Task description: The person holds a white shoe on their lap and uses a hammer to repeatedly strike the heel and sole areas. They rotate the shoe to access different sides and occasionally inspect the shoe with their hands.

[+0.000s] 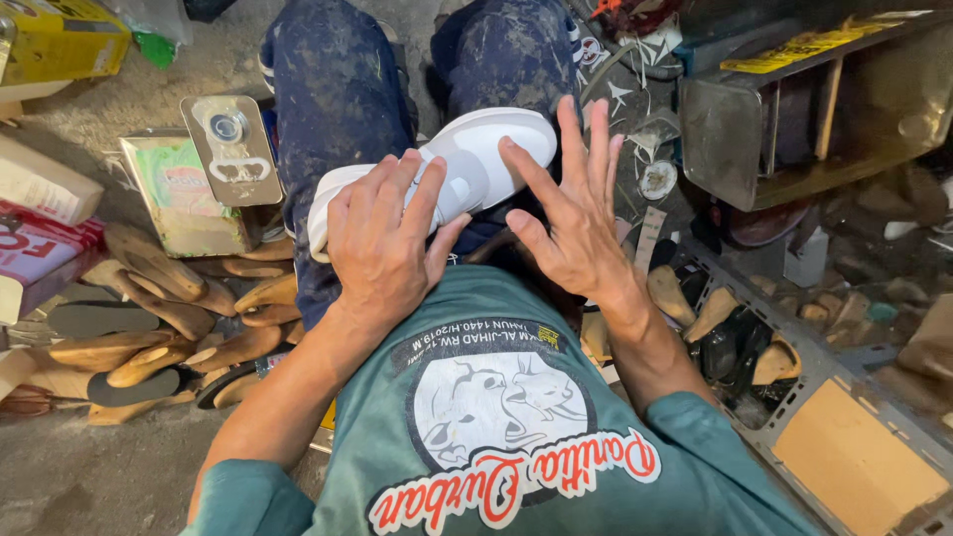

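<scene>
A yellow carton sits at the upper left corner, a red-and-white printed box lies at the left edge, and a green-labelled square tin stands beside the person's knee with a metal lid leaning on it. Wooden shoe lasts crowd the floor left of the lap; a metal shelf unit with a yellow strip closes in the right side, leaving little free floor. The white shoe sole lies across the lap, between the thighs. The left hand grips its near end, fingers curled over it. The right hand is released, fingers spread, fingertips beside the sole's far end.
</scene>
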